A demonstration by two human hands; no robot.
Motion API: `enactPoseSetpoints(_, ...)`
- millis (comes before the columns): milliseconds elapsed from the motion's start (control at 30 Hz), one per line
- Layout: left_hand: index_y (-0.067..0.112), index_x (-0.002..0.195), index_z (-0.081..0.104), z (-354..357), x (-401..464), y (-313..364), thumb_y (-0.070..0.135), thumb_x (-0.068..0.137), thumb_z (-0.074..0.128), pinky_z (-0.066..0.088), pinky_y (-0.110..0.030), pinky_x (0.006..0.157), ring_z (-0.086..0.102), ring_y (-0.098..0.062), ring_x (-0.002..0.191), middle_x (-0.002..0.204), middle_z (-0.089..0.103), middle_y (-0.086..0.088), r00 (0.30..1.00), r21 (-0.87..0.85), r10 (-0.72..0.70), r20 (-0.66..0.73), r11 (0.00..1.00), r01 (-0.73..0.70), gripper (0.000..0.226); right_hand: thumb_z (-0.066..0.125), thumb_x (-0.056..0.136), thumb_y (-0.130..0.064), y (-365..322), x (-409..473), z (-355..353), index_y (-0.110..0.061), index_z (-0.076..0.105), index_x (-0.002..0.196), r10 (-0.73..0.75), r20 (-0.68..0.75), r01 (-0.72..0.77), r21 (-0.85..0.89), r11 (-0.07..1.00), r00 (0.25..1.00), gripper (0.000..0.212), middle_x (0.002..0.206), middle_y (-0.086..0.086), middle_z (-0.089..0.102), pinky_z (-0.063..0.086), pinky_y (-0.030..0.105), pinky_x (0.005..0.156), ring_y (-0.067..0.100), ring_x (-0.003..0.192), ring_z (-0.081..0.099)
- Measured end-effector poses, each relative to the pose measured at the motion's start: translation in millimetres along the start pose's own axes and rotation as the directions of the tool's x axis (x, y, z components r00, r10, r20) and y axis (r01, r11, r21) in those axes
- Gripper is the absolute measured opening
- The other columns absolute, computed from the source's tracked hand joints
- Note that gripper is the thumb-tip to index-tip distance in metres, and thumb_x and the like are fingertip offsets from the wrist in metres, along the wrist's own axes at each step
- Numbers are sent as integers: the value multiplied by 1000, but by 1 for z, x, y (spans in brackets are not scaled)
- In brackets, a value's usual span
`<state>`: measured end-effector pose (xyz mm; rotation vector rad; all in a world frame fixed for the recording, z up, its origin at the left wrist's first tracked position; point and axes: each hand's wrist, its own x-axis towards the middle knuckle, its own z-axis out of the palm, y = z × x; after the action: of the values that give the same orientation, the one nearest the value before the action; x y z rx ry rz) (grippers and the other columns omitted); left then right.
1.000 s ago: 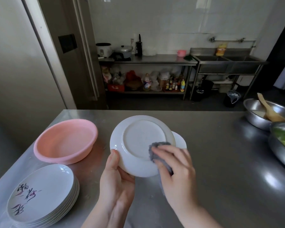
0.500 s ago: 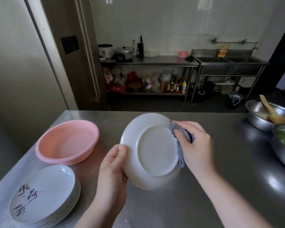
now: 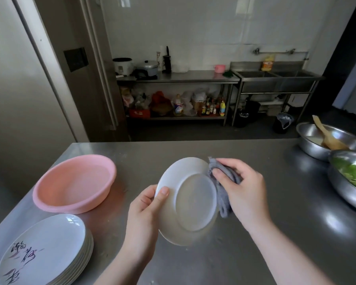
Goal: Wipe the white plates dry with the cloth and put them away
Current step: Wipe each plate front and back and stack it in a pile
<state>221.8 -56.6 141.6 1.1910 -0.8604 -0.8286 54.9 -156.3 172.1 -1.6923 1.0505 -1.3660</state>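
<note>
A white plate [image 3: 189,200] is held tilted above the steel table [image 3: 265,233], its underside facing me. My left hand [image 3: 146,210] grips its left rim, thumb on the underside. My right hand [image 3: 243,188] holds a grey cloth [image 3: 222,188] bunched against the plate's right rim. A stack of several white plates [image 3: 43,251] with dark painted characters sits at the table's near left corner.
A pink plastic basin [image 3: 74,182] stands on the left of the table behind the stack. Two steel bowls are at the right edge, one [image 3: 321,140] with a wooden spatula, one [image 3: 349,182] with green vegetables. A shelf table and sink stand across the room.
The plate has turned from lying flat to tilted up on edge. My right hand with the cloth moved from the plate's lower underside to its right rim.
</note>
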Motion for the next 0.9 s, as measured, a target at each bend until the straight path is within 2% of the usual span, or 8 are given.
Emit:
enactPoseSetpoints(167,21,78,69,10,29,-8,42,85,58,40,-29,63,55,-9,65,71,66,0,995,199,84,-48,977,-73,25,73,78,-2,41,-27,-28,-27,73,83,173,-69,-175,-23,984,983,25,80,-11,73,50,15,69,8,79,69)
enactPoseSetpoints(267,19,74,60,23,56,-17,44,87,53,37,-29,59,46,-10,61,64,56,-1,979,397,201,28,897,-195,29,73,77,0,54,-42,-35,-27,73,81,215,-96,-216,0,976,972,27,77,-11,73,48,11,64,5,73,68)
enactPoseSetpoints(333,17,73,50,33,76,-27,42,91,51,35,-33,55,44,-17,57,59,48,-3,950,588,276,148,747,-309,31,73,77,0,58,-45,-38,-28,73,80,221,-105,-222,2,975,970,28,76,-10,73,48,12,64,5,72,68)
enactPoseSetpoints(400,19,74,46,41,93,-41,32,96,54,36,-33,52,44,-26,55,54,45,2,891,731,348,292,519,-442,27,73,77,0,60,-44,-43,-28,73,80,222,-124,-224,-3,975,967,28,77,-9,74,49,14,66,7,73,69)
enactPoseSetpoints(500,13,82,65,49,108,-63,19,92,63,42,-28,44,57,-28,53,59,61,3,761,739,409,504,251,-625,13,72,78,-1,64,-43,-53,-28,73,81,225,-164,-231,-20,973,961,27,77,-10,73,47,10,65,5,73,67)
enactPoseSetpoints(567,12,82,72,50,116,-78,17,82,70,39,-21,35,60,-22,46,59,66,4,666,684,432,609,140,-716,5,72,78,0,68,-45,-59,-27,73,80,237,-189,-245,-18,969,953,27,77,-10,73,46,9,64,5,72,67)
enactPoseSetpoints(800,13,86,72,49,130,-127,12,80,68,44,-21,37,68,-18,60,76,72,7,565,577,347,748,79,-813,7,74,78,-4,86,-50,-74,-30,72,81,273,-261,-300,-67,952,926,26,77,-15,72,45,7,63,-1,70,65)
enactPoseSetpoints(900,12,92,73,53,130,-133,16,83,66,50,-23,43,72,-17,70,85,75,5,594,580,340,729,154,-800,13,74,78,-4,90,-49,-73,-29,72,82,277,-262,-306,-76,949,924,25,77,-17,72,44,6,62,-3,69,64)
